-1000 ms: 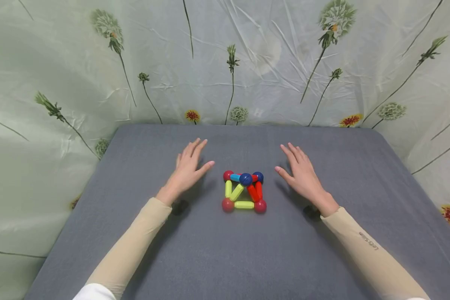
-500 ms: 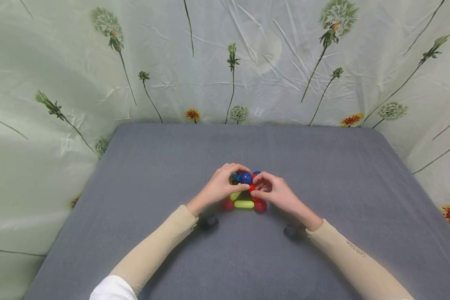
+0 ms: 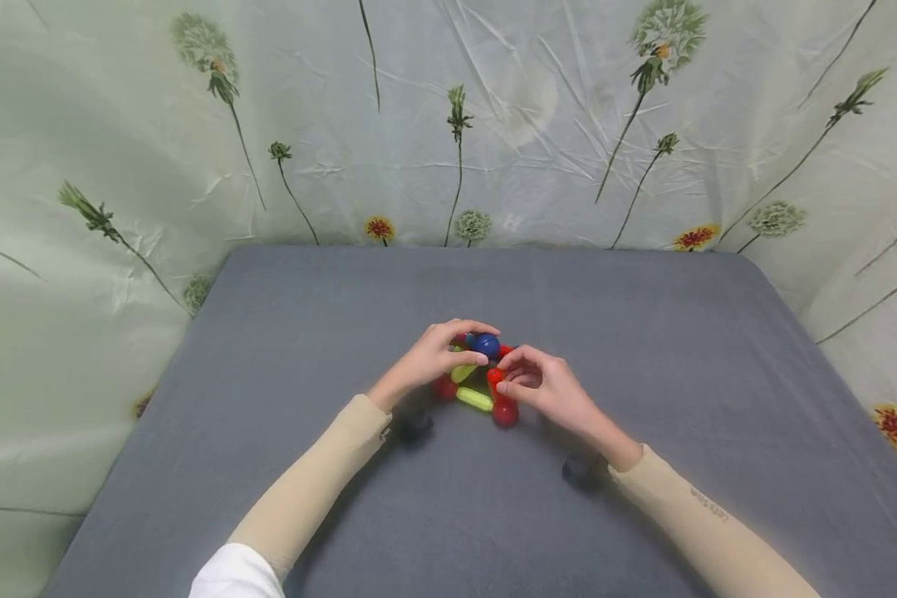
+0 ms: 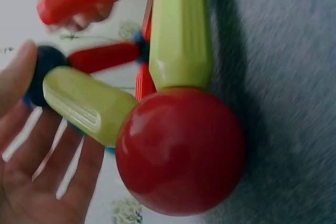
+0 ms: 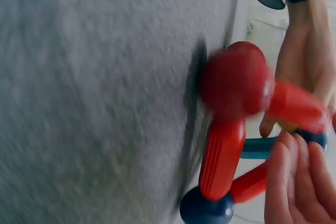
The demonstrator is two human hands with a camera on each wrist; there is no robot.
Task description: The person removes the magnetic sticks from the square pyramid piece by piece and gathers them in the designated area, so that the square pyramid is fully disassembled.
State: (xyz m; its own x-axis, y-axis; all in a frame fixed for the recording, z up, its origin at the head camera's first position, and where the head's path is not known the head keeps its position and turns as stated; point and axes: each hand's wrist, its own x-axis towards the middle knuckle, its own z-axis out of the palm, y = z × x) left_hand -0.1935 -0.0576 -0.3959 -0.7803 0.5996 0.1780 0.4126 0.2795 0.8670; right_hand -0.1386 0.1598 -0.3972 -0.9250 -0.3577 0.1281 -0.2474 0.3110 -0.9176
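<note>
A pyramid-like frame of magnetic rods and balls stands on the grey surface, between the hands. My left hand (image 3: 428, 359) pinches the blue top ball (image 3: 486, 345) between thumb and fingers. From that ball, a yellow-green rod (image 4: 86, 100) slopes to a large red ball (image 4: 181, 150). My right hand (image 3: 559, 389) pinches the upper part of a red rod (image 3: 495, 380). Its upper end stands apart from the blue ball, while its lower end meets the front right red ball (image 3: 504, 413). Another yellow-green rod (image 3: 474, 399) forms the front edge. The left hand's fingers partly hide the frame's left side.
Grey cloth covers the table (image 3: 448, 515). A flower-printed curtain (image 3: 538, 124) hangs behind and beside it. Dark wrist-worn devices (image 3: 583, 472) sit under both wrists, low over the cloth.
Both hands came inward from either side and took hold of the frame. The red rod's upper end has parted from the blue top ball, and the frame's front edge has turned askew.
</note>
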